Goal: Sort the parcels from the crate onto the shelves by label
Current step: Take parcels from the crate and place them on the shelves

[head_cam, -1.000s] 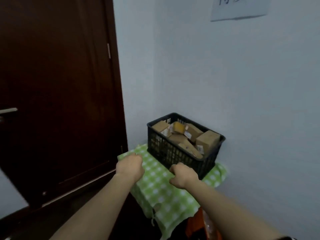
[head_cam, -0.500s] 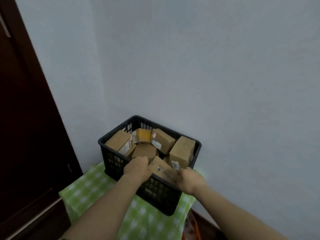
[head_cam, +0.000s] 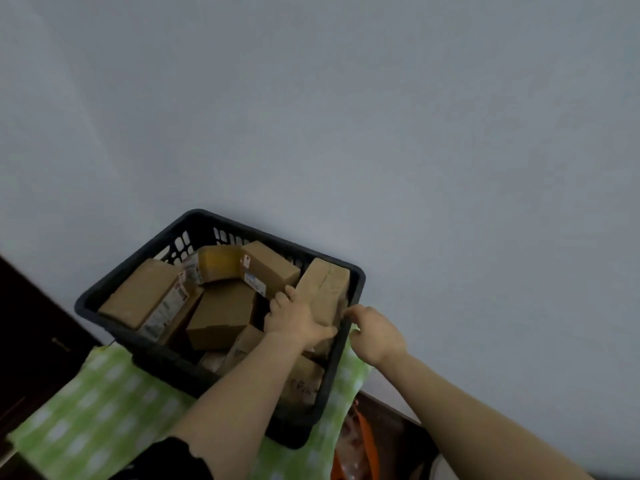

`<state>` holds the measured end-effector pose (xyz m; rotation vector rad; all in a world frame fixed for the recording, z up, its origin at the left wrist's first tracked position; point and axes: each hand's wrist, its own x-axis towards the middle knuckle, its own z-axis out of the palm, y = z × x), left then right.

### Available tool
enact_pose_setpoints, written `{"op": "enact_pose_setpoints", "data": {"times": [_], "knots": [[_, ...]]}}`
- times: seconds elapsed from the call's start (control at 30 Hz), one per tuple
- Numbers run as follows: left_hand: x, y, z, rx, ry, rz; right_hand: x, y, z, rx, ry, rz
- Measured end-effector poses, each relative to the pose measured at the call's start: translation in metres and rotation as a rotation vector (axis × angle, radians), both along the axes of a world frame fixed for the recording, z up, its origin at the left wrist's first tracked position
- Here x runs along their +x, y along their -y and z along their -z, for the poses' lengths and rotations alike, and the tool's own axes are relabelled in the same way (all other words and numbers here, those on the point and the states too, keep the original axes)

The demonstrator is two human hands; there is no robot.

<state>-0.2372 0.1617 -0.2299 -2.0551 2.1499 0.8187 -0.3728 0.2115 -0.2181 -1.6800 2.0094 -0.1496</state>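
The tall parcel (head_cam: 323, 289) is gripped by the left hand (head_cam: 298, 318), whose fingers are curled against its left face. The right hand (head_cam: 375, 332) is held at the parcel's other side with fingers bent over the crate's right rim; whether parcel or rim is clasped cannot be told. The parcel is stood upright in the right end of the black crate (head_cam: 114, 276), among other brown parcels (head_cam: 221, 317). The crate is set on a green checked cloth (head_cam: 86, 410), close against a pale wall (head_cam: 381, 133)
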Motion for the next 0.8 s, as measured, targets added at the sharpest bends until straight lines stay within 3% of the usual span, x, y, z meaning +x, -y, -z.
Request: {"op": "enact_pose_setpoints", "data": {"times": [0.23,0.37,0.47,0.6,0.73,0.8], "knots": [[-0.029,0.02,0.02,0.084,-0.028,-0.205,-0.049,0.04,0.022,-0.064,0.143,-0.024],[0.004,0.021,-0.018,0.026,-0.312,-0.389,-0.048,0.057,0.008,-0.162,0.475,0.174],[0.042,0.004,-0.058,0.035,-0.674,-0.616,-0.021,0.062,-0.014,0.037,0.809,0.231],[0.091,-0.036,-0.093,0.015,-0.982,-0.855,0.047,0.051,-0.045,0.333,1.163,0.082],[0.143,-0.095,-0.127,-0.106,-1.1,-0.978,0.107,0.027,-0.073,0.526,1.471,-0.056],[0.169,-0.127,-0.142,-0.149,-1.102,-0.998,0.137,0.015,-0.085,0.595,1.534,-0.149]]}}
